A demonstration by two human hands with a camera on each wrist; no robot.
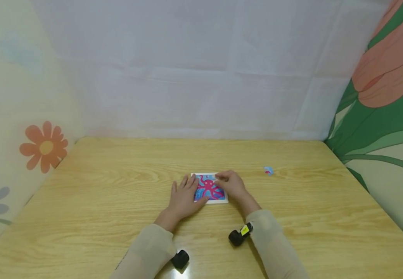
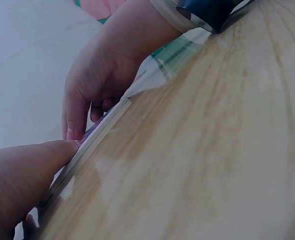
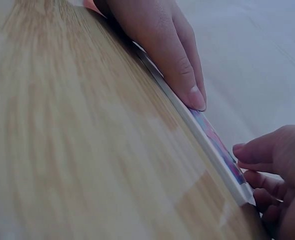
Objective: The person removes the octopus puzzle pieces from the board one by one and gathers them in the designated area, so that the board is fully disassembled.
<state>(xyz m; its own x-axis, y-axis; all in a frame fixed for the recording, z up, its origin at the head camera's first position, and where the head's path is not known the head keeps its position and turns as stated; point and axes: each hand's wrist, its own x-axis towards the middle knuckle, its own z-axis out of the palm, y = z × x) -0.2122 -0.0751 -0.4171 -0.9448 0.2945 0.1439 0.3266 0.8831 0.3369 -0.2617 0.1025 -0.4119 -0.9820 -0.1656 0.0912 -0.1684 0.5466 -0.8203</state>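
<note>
Well, the white-framed octopus picture [image 1: 208, 186] lies flat on the bench [image 1: 117, 209] before me. My left hand [image 1: 184, 198] rests on its left side, fingers straight and spread, thumb at the near edge. My right hand [image 1: 234, 185] has bent fingers at the far right corner; whether they pinch anything, I cannot tell. Off to the right lies a small blue-and-pink piece [image 1: 268, 170].

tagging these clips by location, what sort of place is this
Likely an indoor tabletop set up for recording, though the building itself can't be told: a wood-grain table faces a creased white backdrop, with flower-patterned surfaces on both sides.
</note>
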